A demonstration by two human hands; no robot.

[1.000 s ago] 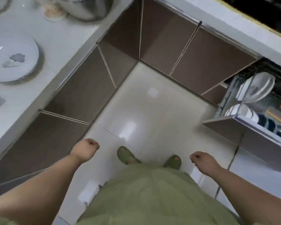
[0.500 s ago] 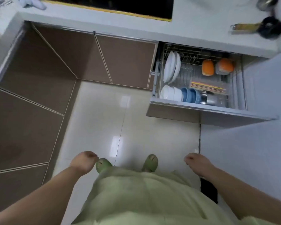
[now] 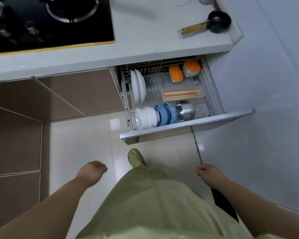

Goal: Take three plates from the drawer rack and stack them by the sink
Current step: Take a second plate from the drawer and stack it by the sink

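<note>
While both hands (image 3: 91, 171) (image 3: 208, 174) hang loosely curled and empty, plates (image 3: 137, 86) stand edge-on, count unclear.

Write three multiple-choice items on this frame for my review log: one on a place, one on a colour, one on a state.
1. Where do the white plates stand in the drawer rack?
A. far left
B. far right
C. front middle

2. What colour are the bowls beside the white bowls?
A. green
B. blue
C. red

3. What is the left hand doing?
A. gripping a plate
B. pulling the drawer
C. holding nothing

Key: 1 A, the plates stand on edge at the rack's left side. 2 B, they are light blue. 3 C, the hand hangs above the floor, loosely curled, like the right hand.
</note>
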